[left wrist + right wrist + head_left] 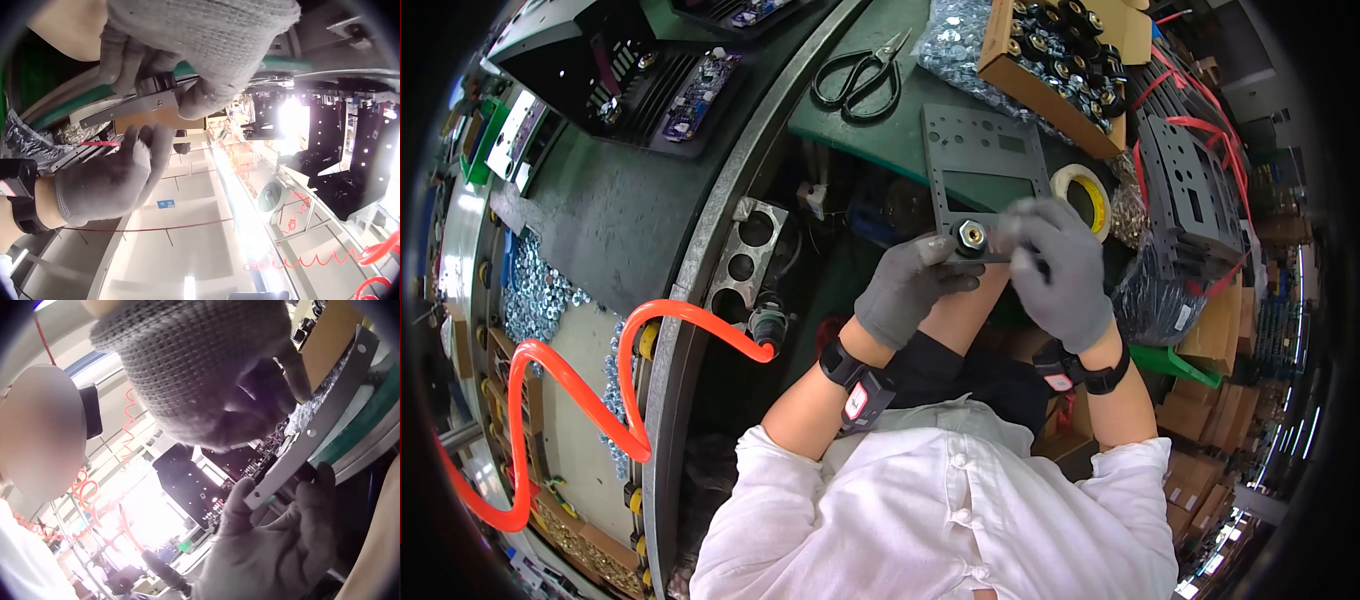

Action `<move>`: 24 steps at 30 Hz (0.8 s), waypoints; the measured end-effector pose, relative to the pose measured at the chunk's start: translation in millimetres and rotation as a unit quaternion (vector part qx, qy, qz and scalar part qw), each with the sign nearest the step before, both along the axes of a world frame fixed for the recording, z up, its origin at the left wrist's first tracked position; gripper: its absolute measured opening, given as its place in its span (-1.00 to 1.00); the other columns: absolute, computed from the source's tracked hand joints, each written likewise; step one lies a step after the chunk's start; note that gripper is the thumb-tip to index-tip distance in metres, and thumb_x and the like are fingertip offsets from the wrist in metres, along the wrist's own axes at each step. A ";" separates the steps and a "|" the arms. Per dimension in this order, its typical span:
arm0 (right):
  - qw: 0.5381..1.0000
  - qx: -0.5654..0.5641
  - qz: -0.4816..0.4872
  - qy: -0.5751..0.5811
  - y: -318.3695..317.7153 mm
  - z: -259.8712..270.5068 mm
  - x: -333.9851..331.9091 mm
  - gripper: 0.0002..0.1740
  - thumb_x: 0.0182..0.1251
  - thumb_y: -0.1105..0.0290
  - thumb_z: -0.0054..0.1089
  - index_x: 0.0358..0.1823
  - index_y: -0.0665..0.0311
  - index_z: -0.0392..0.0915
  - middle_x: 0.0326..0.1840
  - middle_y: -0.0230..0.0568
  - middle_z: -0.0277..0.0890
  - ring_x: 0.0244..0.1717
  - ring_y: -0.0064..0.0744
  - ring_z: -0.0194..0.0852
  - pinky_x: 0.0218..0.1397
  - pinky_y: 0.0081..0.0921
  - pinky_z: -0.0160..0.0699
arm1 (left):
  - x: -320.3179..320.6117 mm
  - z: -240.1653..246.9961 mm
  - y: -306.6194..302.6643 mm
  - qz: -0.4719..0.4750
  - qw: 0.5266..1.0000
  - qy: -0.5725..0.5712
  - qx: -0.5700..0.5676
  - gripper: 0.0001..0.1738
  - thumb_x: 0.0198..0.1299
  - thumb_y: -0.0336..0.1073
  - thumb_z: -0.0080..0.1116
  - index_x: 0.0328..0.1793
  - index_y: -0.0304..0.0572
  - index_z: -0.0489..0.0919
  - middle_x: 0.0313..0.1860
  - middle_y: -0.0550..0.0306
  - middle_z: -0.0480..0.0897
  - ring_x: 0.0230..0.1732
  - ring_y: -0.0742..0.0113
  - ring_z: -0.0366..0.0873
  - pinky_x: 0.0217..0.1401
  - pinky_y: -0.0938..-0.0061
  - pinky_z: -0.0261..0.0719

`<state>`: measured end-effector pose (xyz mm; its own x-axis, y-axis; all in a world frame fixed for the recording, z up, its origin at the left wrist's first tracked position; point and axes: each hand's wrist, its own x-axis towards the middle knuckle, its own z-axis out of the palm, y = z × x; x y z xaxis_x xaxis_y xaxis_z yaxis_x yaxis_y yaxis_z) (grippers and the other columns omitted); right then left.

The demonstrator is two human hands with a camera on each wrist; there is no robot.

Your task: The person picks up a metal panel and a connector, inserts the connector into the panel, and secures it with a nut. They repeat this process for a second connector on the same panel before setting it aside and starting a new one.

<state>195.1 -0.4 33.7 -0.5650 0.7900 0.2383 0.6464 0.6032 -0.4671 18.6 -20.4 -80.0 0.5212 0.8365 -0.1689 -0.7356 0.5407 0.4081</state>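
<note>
My gloved left hand (905,290) grips the near edge of a flat grey metal panel (960,150) with a rectangular cutout and several round holes. At that near end, a hex nut with a brass-coloured centre (972,236) sits on a black round part. From the left wrist, the panel (134,107) shows edge-on, pinched between thumb and fingers. My gloved right hand (1060,270) hovers at the panel's right side, its blurred fingertips close beside the nut. Loosely bent fingers show on the right hand (200,375) in its wrist view, with no object visible in them.
Scissors (860,80), a bag of small metal parts (950,40) and a cardboard box (1055,95) of black-and-metal parts lie beyond the panel. Tape (1085,200) is at right, near stacked grey panels (1190,190). An orange coiled hose (530,400) reaches a tool (768,325) at left.
</note>
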 end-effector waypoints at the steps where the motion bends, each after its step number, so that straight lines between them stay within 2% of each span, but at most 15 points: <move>1: 0.995 0.073 -0.067 -0.014 0.6 -1.5 -17.0 -0.72 -0.09 0.58 0.02 -0.31 0.28 0.63 -0.21 -0.13 0.58 -0.22 -0.07 0.55 -0.11 -0.26 0.57 | 0.8 0.8 0.7 0.007 1.000 0.002 0.002 -0.46 0.31 -0.04 0.09 0.20 -0.38 0.54 0.06 -0.05 0.65 0.07 0.10 0.61 0.18 0.21 0.54; 2: 0.980 0.147 -0.132 -0.029 1.4 -1.6 -24.7 -0.76 -0.11 0.59 0.00 -0.41 0.29 0.64 -0.29 -0.12 0.59 -0.26 -0.08 0.55 -0.14 -0.27 0.57 | 1.2 1.6 2.0 0.015 1.000 0.004 0.005 -0.47 0.33 -0.04 0.08 0.19 -0.38 0.54 0.06 -0.06 0.65 0.07 0.11 0.61 0.17 0.21 0.54; 4: 0.990 0.117 -0.080 -0.020 0.1 -8.7 -5.4 -0.77 -0.10 0.57 0.03 -0.39 0.29 0.64 -0.26 -0.13 0.59 -0.24 -0.06 0.56 -0.13 -0.25 0.57 | -1.4 0.2 3.8 0.015 1.000 -0.003 0.013 -0.48 0.34 -0.05 0.07 0.19 -0.38 0.55 0.06 -0.07 0.66 0.07 0.11 0.61 0.16 0.22 0.55; 6: 0.998 -0.047 0.006 0.037 -4.4 -3.1 7.5 -0.65 -0.05 0.54 0.10 -0.14 0.28 0.61 -0.03 -0.09 0.54 -0.06 -0.04 0.52 -0.01 -0.20 0.55 | -4.0 0.9 4.5 0.020 1.000 -0.009 0.015 -0.49 0.35 -0.06 0.05 0.18 -0.37 0.55 0.05 -0.07 0.66 0.07 0.12 0.61 0.15 0.23 0.56; 7: 0.997 0.027 -0.068 0.003 -8.7 4.7 -5.6 -0.66 -0.04 0.54 0.11 -0.16 0.28 0.62 -0.04 -0.07 0.55 -0.07 -0.01 0.52 -0.01 -0.20 0.56 | -4.7 3.3 5.5 0.028 0.999 -0.009 0.016 -0.50 0.35 -0.06 0.05 0.18 -0.37 0.55 0.05 -0.08 0.66 0.06 0.12 0.62 0.16 0.23 0.56; 10: 0.991 0.091 -0.096 -0.018 -4.2 -6.2 -19.5 -0.76 -0.03 0.56 0.08 -0.29 0.30 0.64 -0.16 -0.06 0.58 -0.15 0.03 0.54 -0.05 -0.21 0.56 | -3.6 6.0 6.3 0.031 0.999 -0.014 0.019 -0.52 0.36 -0.07 0.04 0.17 -0.35 0.56 0.04 -0.09 0.66 0.03 0.11 0.64 0.15 0.23 0.57; 12: 0.993 0.093 -0.066 -0.007 -9.4 6.0 -15.5 -0.77 0.01 0.53 0.12 -0.26 0.30 0.64 -0.28 -0.08 0.57 -0.18 -0.03 0.55 -0.05 -0.22 0.55 | -5.5 4.4 10.5 0.036 0.999 -0.018 0.024 -0.52 0.36 -0.06 0.04 0.15 -0.35 0.57 0.04 -0.10 0.66 0.02 0.10 0.65 0.14 0.22 0.59; 14: 0.983 -0.025 0.000 0.179 -25.7 44.4 -4.9 -0.81 0.17 0.47 0.09 -0.25 0.34 0.63 -0.07 -0.15 0.61 -0.09 -0.23 0.57 0.02 -0.44 0.50 | -10.0 -3.7 12.2 0.049 0.998 -0.026 -0.002 -0.52 0.37 -0.06 0.03 0.15 -0.35 0.55 0.04 -0.13 0.66 0.00 0.07 0.65 0.11 0.20 0.62; 15: 0.979 0.110 -0.006 0.170 -33.2 66.1 3.2 -0.73 0.34 0.30 0.09 -0.06 0.29 0.60 0.07 -0.19 0.57 -0.02 -0.31 0.54 0.08 -0.49 0.47 | -11.0 -7.9 14.8 0.048 0.999 -0.021 -0.002 -0.52 0.37 -0.06 0.03 0.15 -0.35 0.55 0.04 -0.13 0.66 0.00 0.07 0.65 0.11 0.20 0.62; 16: 0.979 0.109 -0.009 0.174 -34.3 98.2 -12.8 -0.73 0.34 0.30 0.09 -0.06 0.29 0.60 0.07 -0.19 0.57 -0.02 -0.31 0.54 0.08 -0.49 0.47 | -10.8 -12.1 18.5 0.047 0.998 -0.035 -0.012 -0.51 0.37 -0.05 0.03 0.16 -0.36 0.53 0.02 -0.14 0.66 0.00 0.05 0.65 0.09 0.19 0.64; 17: 0.844 0.273 -0.021 0.462 -35.6 133.3 -39.6 -0.78 0.42 0.31 -0.07 -0.06 0.31 0.37 0.12 -0.06 0.41 0.17 -0.19 0.38 0.24 -0.25 0.36 | -9.0 -14.4 19.9 0.045 0.997 -0.050 -0.023 -0.50 0.38 -0.03 0.03 0.18 -0.37 0.51 0.01 -0.15 0.66 -0.01 0.02 0.66 0.07 0.19 0.66; 18: 0.601 0.406 -0.032 0.688 -37.2 149.5 -51.2 -0.79 0.50 0.32 -0.22 -0.05 0.32 0.15 0.18 0.06 0.25 0.35 -0.07 0.21 0.41 -0.02 0.25 | -6.9 -14.0 19.3 0.039 0.998 -0.048 -0.026 -0.50 0.38 -0.03 0.03 0.18 -0.37 0.51 0.01 -0.15 0.66 -0.01 0.02 0.66 0.07 0.19 0.66; 19: 0.599 0.410 -0.038 0.687 -39.2 148.5 -47.1 -0.79 0.50 0.32 -0.22 -0.05 0.32 0.15 0.18 0.06 0.25 0.35 -0.07 0.21 0.41 -0.02 0.25 | -6.1 -12.7 19.1 0.045 0.997 -0.053 -0.024 -0.47 0.39 -0.02 0.02 0.20 -0.37 0.49 0.01 -0.16 0.65 -0.01 0.00 0.66 0.06 0.19 0.66; 22: 0.556 0.310 0.069 0.768 -42.3 145.4 -39.3 -0.80 0.49 0.33 -0.20 -0.04 0.32 0.20 0.06 -0.01 0.29 0.19 -0.15 0.24 0.24 -0.09 0.25 | -7.2 -12.4 19.3 0.049 0.998 -0.042 -0.009 -0.42 0.40 0.05 0.01 0.24 -0.36 0.46 0.03 -0.18 0.64 -0.01 -0.04 0.65 0.04 0.19 0.67; 24: 0.516 0.237 0.150 0.809 -42.4 144.4 -36.6 -0.80 0.49 0.34 -0.18 -0.04 0.32 0.24 -0.02 -0.06 0.31 0.09 -0.20 0.26 0.12 -0.14 0.25 | -9.8 -10.6 20.3 0.027 1.000 -0.002 -0.003 -0.46 0.38 0.07 0.05 0.20 -0.26 0.50 0.01 -0.07 0.65 -0.04 0.11 0.65 0.05 0.24 0.63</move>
